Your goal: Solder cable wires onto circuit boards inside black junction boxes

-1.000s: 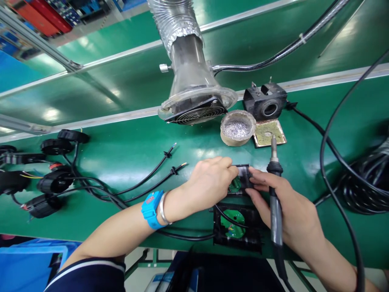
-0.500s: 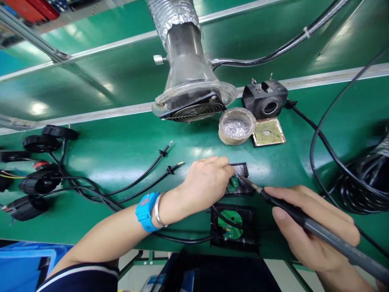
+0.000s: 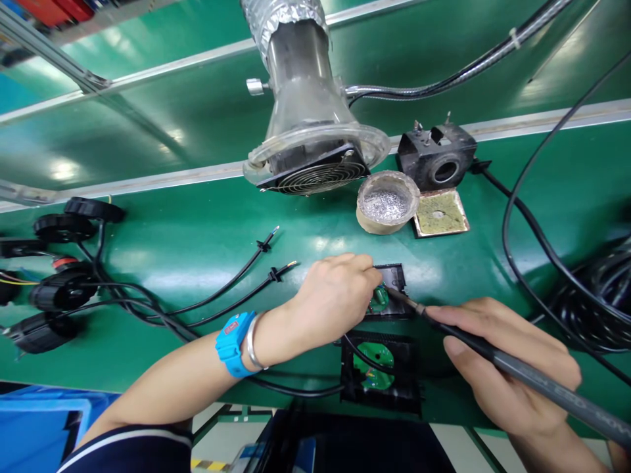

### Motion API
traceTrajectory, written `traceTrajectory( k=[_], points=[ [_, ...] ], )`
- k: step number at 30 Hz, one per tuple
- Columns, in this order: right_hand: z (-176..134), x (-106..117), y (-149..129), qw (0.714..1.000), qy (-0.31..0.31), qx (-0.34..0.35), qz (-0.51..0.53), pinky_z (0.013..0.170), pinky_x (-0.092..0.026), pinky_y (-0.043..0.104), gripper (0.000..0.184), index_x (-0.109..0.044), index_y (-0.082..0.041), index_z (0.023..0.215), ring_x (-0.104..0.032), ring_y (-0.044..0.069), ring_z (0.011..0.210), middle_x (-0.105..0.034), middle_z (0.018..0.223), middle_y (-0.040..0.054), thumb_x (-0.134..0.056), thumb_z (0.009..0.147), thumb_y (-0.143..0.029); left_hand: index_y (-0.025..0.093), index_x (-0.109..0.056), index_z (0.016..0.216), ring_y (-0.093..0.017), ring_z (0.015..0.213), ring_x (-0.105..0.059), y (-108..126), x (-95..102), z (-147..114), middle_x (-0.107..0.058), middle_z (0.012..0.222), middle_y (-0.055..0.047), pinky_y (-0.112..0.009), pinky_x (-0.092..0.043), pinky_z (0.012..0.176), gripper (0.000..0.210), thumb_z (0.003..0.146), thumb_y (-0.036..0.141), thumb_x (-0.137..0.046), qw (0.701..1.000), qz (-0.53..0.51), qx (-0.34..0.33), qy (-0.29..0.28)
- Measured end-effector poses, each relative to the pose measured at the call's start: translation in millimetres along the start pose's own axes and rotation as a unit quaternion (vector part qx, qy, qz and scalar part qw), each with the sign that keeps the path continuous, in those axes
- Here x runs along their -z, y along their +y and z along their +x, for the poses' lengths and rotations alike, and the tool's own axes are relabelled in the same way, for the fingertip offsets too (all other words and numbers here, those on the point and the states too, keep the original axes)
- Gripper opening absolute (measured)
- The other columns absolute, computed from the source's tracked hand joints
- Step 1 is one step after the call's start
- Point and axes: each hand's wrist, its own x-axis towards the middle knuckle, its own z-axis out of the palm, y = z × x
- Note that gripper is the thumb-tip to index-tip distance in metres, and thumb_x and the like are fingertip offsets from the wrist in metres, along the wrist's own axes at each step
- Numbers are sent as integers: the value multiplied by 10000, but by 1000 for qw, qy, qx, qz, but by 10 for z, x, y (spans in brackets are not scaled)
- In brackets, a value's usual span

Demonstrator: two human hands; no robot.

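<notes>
My right hand (image 3: 513, 368) grips a soldering iron (image 3: 497, 358) like a pen, its tip reaching a small green circuit board (image 3: 378, 299). That board sits in a black plastic housing (image 3: 394, 272). Over the board's left side, my left hand (image 3: 338, 292) is closed with its fingertips pinched together; what they hold is hidden behind the hand. A black cable runs out from below this hand. Just nearer to me lies a second black housing (image 3: 404, 391) with a round green board (image 3: 377, 355) in it, and a cable crosses that board.
A fume extractor (image 3: 315, 157) hangs above the bench. Behind the work stand a bowl of solder scraps (image 3: 387, 203), a yellow sponge (image 3: 440, 213) and a black iron holder (image 3: 436, 157). Black cables with round caps (image 3: 64, 289) lie left; coiled cable (image 3: 591, 309) lies right.
Both hands keep nearly the same place over the small board. The soldering iron's tip has shifted very slightly, and the view has moved a little.
</notes>
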Motion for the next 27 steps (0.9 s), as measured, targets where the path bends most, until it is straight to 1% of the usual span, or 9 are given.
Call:
traceTrajectory(
  k=[6, 10, 16, 19, 22, 27],
  points=[
    [-8, -8, 0, 1000, 1, -5, -1, 501, -456, 262, 345, -681, -184, 1082, -554, 117, 637, -600, 810, 40, -588, 772, -64, 182, -677, 914, -176, 736, -556, 10, 18, 12, -605, 813, -14, -302, -403, 596, 177, 898, 184, -501, 1000, 0, 6, -13],
    [-5, -15, -17, 1000, -2, 3, 5, 494, -455, 264, 377, -679, -165, 1096, -549, 118, 626, -582, 772, 37, -582, 755, -39, 181, -677, 902, -180, 740, -560, 12, 36, 23, -603, 809, -16, -302, -404, 595, 178, 897, 187, -499, 1000, 0, 9, -26],
    [24, -37, -38, 999, 6, 50, -14, 489, -467, 262, 419, -675, -156, 1117, -555, 123, 632, -588, 761, 43, -573, 736, -16, 175, -680, 891, -183, 743, -565, -1, 20, 26, -598, 806, -19, -307, -409, 599, 185, 897, 189, -496, 1000, -1, 11, -25],
    [2, -45, -22, 998, 6, 51, -24, 499, -478, 267, 435, -668, -180, 1129, -564, 129, 645, -606, 785, 43, -578, 733, -26, 171, -682, 891, -179, 738, -565, -3, 15, 32, -598, 805, -22, -304, -405, 592, 177, 890, 185, -505, 1000, -2, 7, -18],
    [-47, -58, -4, 997, -3, 57, -43, 534, -502, 286, 428, -670, -179, 1117, -579, 141, 668, -629, 833, 53, -593, 721, -37, 166, -683, 874, -176, 723, -562, -2, 12, 29, -596, 794, -21, -303, -399, 582, 168, 883, 182, -515, 1000, -1, 3, -13],
    [-108, -70, 7, 990, -11, 107, -91, 579, -522, 299, 394, -681, -177, 1084, -591, 144, 663, -641, 813, 41, -593, 724, -47, 167, -682, 861, -168, 717, -554, 2, 2, 15, -594, 786, -20, -297, -394, 582, 161, 874, 174, -521, 1000, 1, -4, 0]
  ],
)
